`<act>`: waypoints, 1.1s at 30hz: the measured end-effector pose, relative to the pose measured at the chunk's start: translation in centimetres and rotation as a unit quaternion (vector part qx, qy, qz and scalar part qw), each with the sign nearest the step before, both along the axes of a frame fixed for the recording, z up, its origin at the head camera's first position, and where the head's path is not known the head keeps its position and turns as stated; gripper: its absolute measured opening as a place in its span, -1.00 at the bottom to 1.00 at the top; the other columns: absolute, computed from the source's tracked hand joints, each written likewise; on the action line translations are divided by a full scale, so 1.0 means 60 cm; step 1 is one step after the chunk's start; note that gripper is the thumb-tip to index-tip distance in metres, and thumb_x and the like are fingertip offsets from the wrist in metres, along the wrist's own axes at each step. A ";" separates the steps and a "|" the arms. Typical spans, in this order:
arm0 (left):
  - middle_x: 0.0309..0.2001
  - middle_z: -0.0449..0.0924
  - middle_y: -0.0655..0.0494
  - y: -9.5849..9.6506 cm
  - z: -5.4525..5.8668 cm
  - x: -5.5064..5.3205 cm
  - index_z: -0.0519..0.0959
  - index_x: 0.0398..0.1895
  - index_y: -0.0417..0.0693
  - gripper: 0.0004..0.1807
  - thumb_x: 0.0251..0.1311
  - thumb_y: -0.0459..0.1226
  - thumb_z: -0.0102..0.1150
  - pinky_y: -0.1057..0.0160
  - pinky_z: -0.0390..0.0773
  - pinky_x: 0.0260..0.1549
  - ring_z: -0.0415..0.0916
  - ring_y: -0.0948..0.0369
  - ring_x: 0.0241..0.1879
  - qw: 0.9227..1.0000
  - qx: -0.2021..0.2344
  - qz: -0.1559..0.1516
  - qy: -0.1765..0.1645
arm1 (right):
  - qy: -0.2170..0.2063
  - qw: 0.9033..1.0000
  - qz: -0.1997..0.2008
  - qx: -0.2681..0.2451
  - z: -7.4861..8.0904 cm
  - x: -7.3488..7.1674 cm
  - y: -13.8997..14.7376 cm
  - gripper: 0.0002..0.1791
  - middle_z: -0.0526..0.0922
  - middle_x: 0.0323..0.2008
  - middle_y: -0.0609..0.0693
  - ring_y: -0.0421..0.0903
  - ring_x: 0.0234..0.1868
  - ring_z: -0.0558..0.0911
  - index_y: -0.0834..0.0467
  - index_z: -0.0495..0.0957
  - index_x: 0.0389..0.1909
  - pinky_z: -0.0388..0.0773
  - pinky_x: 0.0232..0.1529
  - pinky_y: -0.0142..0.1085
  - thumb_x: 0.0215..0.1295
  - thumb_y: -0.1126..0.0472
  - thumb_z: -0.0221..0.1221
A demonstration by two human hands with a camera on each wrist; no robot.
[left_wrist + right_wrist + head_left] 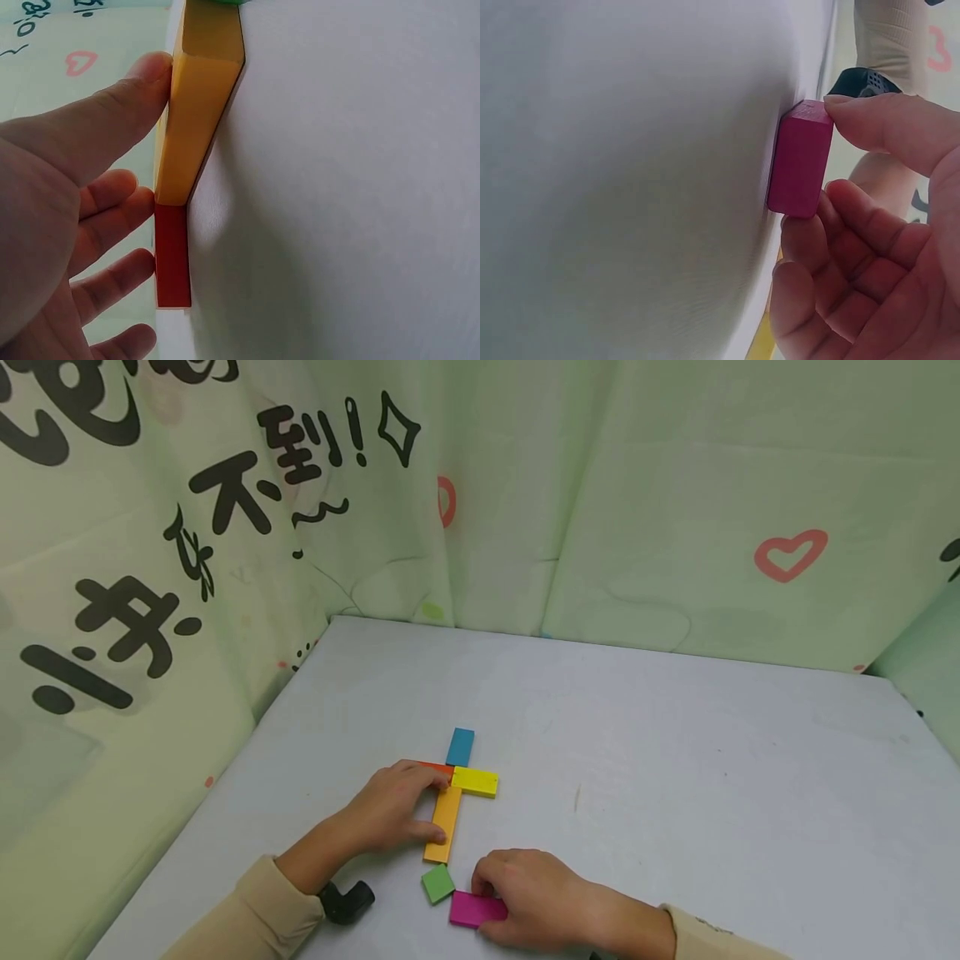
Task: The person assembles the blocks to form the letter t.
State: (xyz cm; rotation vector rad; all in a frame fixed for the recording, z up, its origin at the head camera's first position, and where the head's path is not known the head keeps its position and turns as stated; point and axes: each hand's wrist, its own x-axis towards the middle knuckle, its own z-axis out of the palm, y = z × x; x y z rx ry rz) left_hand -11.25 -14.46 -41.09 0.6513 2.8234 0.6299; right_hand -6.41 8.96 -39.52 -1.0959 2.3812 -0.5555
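Observation:
On the white table, a blue block [461, 747] lies farthest away, above a red block [172, 256] and a yellow block [475, 782] that lie side by side. An orange block [444, 824] extends from them toward me. Its near end meets a small green block [438, 884], turned at an angle. My left hand [396, 810] rests over the left side, thumb touching the orange block and fingertips against the red one. With thumb and fingers, my right hand [536, 897] pinches a magenta block [802, 159], which lies on the table just right of the green block.
A black device [348, 902] sits at the left wrist. The white table [675, 793] stretches away to the right and back. Pale green curtains [675, 485] with black lettering and red hearts hang around its far and left edges.

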 end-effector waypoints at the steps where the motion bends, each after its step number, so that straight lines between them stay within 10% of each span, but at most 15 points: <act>1: 0.10 0.57 0.12 0.000 0.001 0.000 0.57 0.10 -0.03 -0.37 -0.03 -0.03 0.57 -0.07 0.37 0.21 0.36 0.01 0.24 1.000 0.001 -0.001 0.001 | 0.001 1.000 0.000 0.000 0.000 0.000 0.000 -0.76 0.42 -0.41 -0.34 -0.40 -0.42 0.39 0.01 0.58 -0.20 0.41 -0.37 -0.51 0.19 0.07 0.39; 33: 0.08 0.58 0.13 0.002 -0.001 -0.003 0.58 0.09 -0.03 -0.37 -0.05 -0.03 0.58 -0.07 0.40 0.17 0.37 0.00 0.22 1.000 0.001 -0.002 -0.001 | -0.018 1.000 -0.015 0.003 -0.002 -0.001 -0.002 -0.73 0.43 -0.40 -0.33 -0.39 -0.41 0.40 0.01 0.56 -0.16 0.43 -0.37 -0.49 0.18 0.06 0.39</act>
